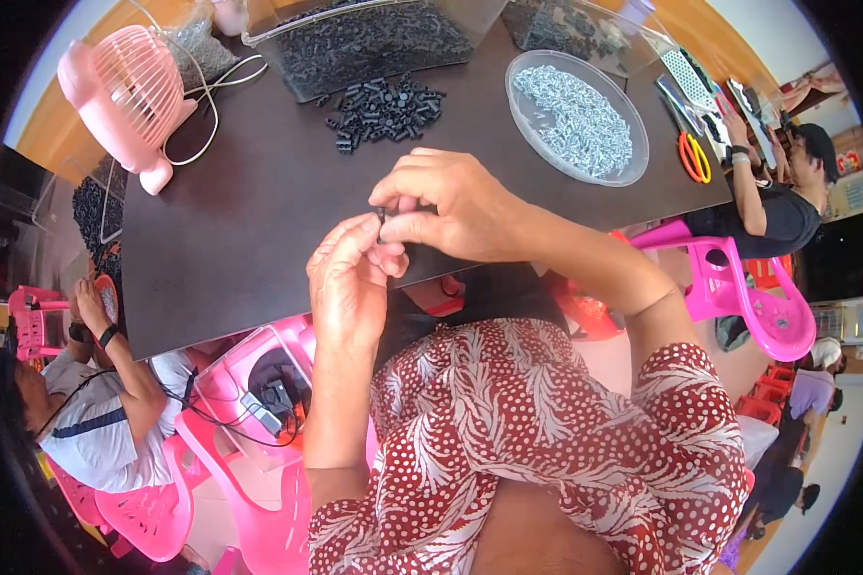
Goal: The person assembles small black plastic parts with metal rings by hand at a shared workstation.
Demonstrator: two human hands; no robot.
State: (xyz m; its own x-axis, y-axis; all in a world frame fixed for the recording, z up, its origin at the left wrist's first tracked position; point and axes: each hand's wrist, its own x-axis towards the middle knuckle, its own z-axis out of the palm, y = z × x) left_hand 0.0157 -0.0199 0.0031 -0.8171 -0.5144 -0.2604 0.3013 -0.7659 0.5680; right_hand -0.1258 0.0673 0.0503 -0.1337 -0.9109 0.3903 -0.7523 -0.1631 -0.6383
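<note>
At frame centre, the left hand [347, 286] and right hand [444, 203] meet over the near edge of the dark table [249, 220], fingertips of both pinched narrowly on one small black part [381, 213]. A loose pile of black parts [385, 107] lies on the table at 12 o'clock from the hands, just in front of a clear bin [355, 43] of the same parts. A round dish of grey pieces [577, 117] sits at 2 o'clock, orange scissors [694, 158] beyond it, and a pink fan [129, 96] at 10 o'clock.
</note>
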